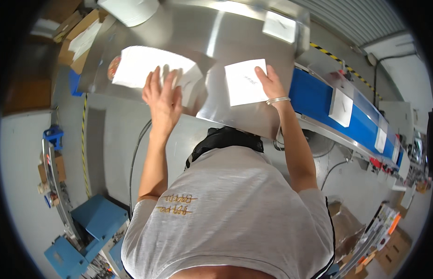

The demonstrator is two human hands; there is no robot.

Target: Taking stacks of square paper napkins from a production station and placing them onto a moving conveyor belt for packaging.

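Fingers of the left hand (163, 95) are covering part of a white paper stack (151, 69), pressing flat and spread. Right hand (271, 83) is lying open on another white sheet (245, 82), both on the steel table (235, 37).

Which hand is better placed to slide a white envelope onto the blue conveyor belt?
Likely the right hand: it rests on a single white envelope beside the blue conveyor belt. The left hand lies on the white envelope stack, farther off.

Single head-worn fisheye view, looking steeply down over the wearer's chest; steel table (244, 42) fills upper frame, close.
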